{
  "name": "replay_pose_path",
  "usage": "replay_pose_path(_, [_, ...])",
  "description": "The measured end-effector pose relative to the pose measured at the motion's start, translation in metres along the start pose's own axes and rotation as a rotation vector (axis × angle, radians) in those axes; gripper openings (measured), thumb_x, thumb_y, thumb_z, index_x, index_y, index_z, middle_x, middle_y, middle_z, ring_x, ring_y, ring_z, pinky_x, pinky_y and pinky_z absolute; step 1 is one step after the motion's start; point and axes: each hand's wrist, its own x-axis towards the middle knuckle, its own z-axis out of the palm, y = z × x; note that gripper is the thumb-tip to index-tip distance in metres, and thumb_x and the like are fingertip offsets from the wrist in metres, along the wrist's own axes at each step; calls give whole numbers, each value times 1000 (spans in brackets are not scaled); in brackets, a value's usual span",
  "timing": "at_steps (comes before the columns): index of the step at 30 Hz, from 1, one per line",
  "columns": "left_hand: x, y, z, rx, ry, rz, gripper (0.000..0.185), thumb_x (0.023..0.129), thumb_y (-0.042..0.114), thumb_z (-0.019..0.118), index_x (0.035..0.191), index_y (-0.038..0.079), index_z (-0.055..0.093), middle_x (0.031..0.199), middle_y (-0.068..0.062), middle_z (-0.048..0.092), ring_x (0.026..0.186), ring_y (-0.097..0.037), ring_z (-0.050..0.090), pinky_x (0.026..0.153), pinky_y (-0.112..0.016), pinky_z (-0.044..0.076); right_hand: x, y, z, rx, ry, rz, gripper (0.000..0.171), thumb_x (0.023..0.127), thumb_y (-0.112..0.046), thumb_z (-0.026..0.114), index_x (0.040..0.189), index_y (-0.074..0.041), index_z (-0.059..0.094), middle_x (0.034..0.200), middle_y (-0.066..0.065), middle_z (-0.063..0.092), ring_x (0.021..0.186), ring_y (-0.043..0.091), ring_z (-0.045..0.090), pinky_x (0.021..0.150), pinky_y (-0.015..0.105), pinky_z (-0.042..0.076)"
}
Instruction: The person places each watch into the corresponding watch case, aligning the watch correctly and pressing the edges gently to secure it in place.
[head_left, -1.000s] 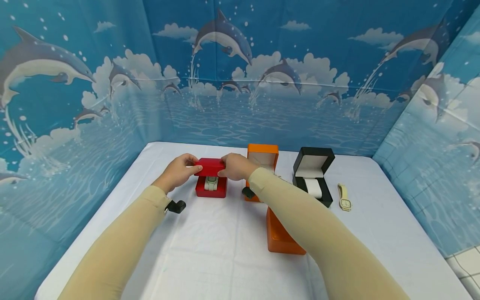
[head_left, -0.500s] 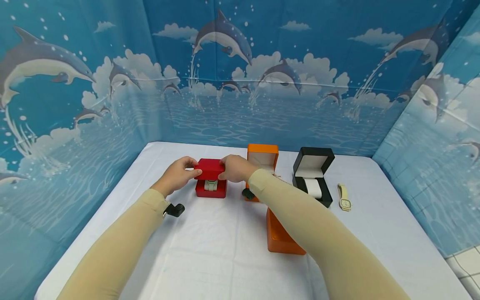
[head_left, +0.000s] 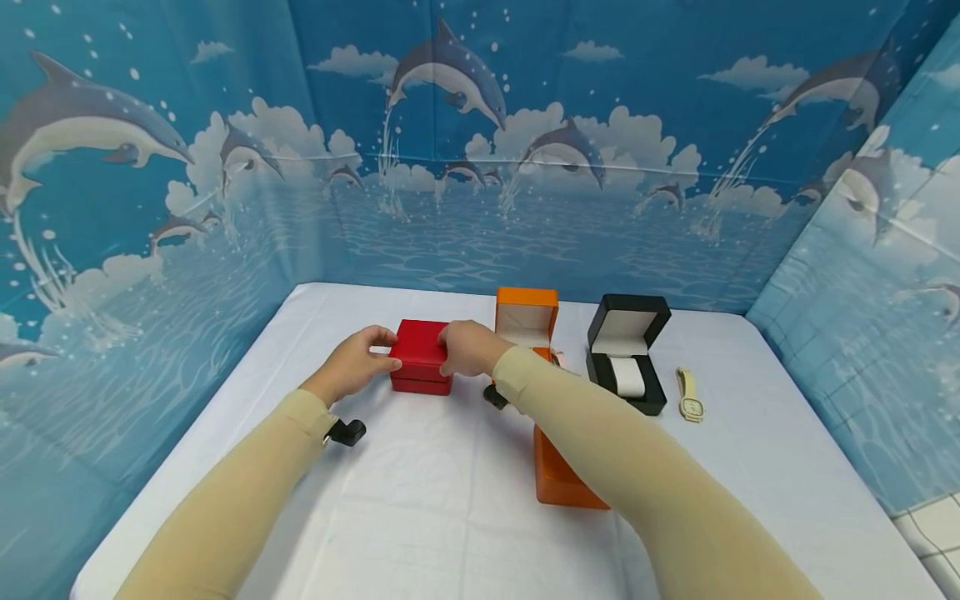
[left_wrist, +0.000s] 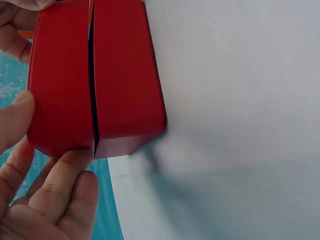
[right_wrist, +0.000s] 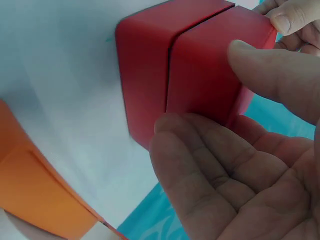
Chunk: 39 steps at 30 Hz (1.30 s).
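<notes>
A red watch box (head_left: 422, 350) rests on the white table, its lid down over the base with a thin dark gap along the seam in the left wrist view. My left hand (head_left: 348, 365) holds the lid at its left side, thumb near the front corner and fingers along the side. On the opposite side my right hand (head_left: 472, 347) grips the lid, its thumb (right_wrist: 260, 65) on the front face and several fingertips against the side. The lid hides the watch inside.
Right of the red box, an orange watch box (head_left: 527, 317) stands open, partly behind my right sleeve. Beyond it are an open black watch box (head_left: 656, 392) with a white cushion (head_left: 627, 377) and a pale yellow watch (head_left: 691, 404). Another orange box (head_left: 566, 483) lies under my right forearm.
The red lid has come down onto the base, covering the watch that showed before. Both hands have lowered with it. The other boxes and the yellow watch stay in place.
</notes>
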Motion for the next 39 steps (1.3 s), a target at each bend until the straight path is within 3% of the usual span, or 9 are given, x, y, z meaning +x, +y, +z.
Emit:
replay_pose_path(9, [-6, 6, 7, 113, 13, -42, 58, 99, 29, 73, 151, 12, 54, 152, -14, 56, 130, -34, 64, 108, -48, 55, -7, -7, 3, -115, 27, -10, 44, 95, -26, 78, 135, -9, 70, 111, 2, 75, 99, 18, 66, 93, 31, 58])
replay_pose_path(15, [-9, 10, 8, 192, 28, -31, 56, 99, 29, 72, 149, 9, 57, 149, -17, 58, 129, -35, 63, 105, -47, 57, -7, -6, 7, -161, 37, -51, 23, 98, -25, 74, 116, -11, 77, 93, 0, 74, 87, 16, 65, 84, 28, 56])
replay_pose_path(19, [-8, 10, 7, 196, 22, -43, 56, 99, 29, 73, 149, 9, 58, 150, -17, 57, 132, -36, 59, 104, -47, 57, -8, -5, 9, -145, 21, -53, 20, 99, -26, 74, 113, -12, 78, 84, -2, 70, 84, 15, 63, 80, 26, 53])
replay_pose_path(33, [-6, 11, 8, 186, 12, -67, 58, 98, 30, 74, 150, 9, 57, 151, -16, 56, 133, -36, 58, 105, -48, 57, -11, -3, 9, -141, 35, -44, 17, 99, -26, 74, 108, -13, 78, 82, -2, 69, 83, 15, 61, 79, 26, 52])
replay_pose_path(39, [-6, 13, 8, 198, 4, -61, 58, 98, 30, 73, 150, 9, 56, 151, -17, 56, 133, -37, 58, 105, -48, 57, -12, -4, 9, -138, 37, -36, 22, 99, -26, 73, 115, -12, 78, 84, -2, 69, 85, 16, 61, 79, 26, 53])
